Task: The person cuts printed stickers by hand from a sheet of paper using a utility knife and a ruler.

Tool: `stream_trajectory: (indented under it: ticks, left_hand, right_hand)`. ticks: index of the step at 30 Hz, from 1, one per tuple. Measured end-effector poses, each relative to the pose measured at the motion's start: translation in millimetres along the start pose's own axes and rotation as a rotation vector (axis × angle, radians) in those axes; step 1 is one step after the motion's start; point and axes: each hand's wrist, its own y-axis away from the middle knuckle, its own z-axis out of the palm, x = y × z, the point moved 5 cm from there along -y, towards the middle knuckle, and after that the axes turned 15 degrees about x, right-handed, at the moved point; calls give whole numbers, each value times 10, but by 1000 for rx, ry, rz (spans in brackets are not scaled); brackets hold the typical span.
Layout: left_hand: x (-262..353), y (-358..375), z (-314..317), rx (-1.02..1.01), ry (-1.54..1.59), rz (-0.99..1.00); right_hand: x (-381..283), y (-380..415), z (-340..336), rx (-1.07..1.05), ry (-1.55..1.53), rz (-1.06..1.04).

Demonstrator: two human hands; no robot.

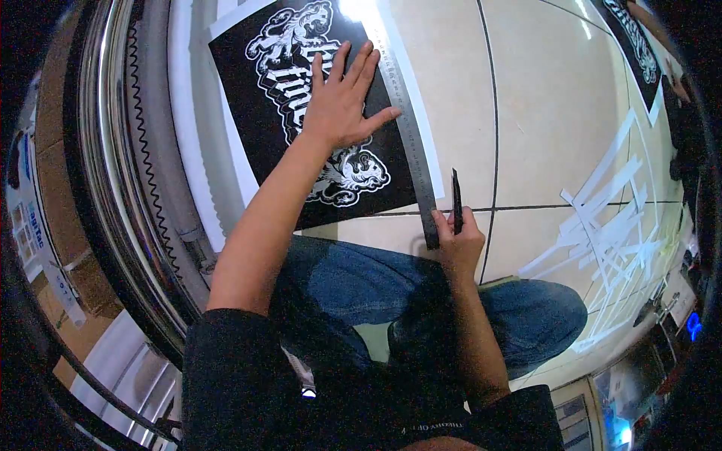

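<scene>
A black print (pixel 244 98) with white lion figures and gothic lettering lies on the tiled floor, white margin showing along its edges. Along its right side runs a long metal ruler (pixel 415 161). My left hand (pixel 342 105) rests flat on the print, fingers spread, with the thumb reaching onto the ruler. Close to the ruler's near end, my right hand (pixel 460 244) is closed around a black utility knife (pixel 456 199), its tip pointing away from me. The knife is just right of the print's white margin, apart from it.
Cut white paper strips (pixel 602 222) lie in a loose heap on the floor at right. Another black print (pixel 635 45) is at the upper right, with part of a person beside it. A machine with metal rollers (pixel 113 113) stands at left, near cardboard boxes (pixel 53 165).
</scene>
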Motion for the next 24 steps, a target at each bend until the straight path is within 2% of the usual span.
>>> stream_trajectory:
  ticks: [4,6,16,24]
  left_hand:
    - [-2,10,5,-6,-4,-7]
    - [0,10,3,-5,-7,-8]
    - [-1,6,3,2,2,-17]
    - [13,11,-21,0,13,-5]
  right_hand:
    - [0,3,4,-9,-15,34]
    - [21,3,14,8,-14,-23]
    - [-29,-5,-5,11,7,-40]
    - [-21,-1,-7,-13,-19,32]
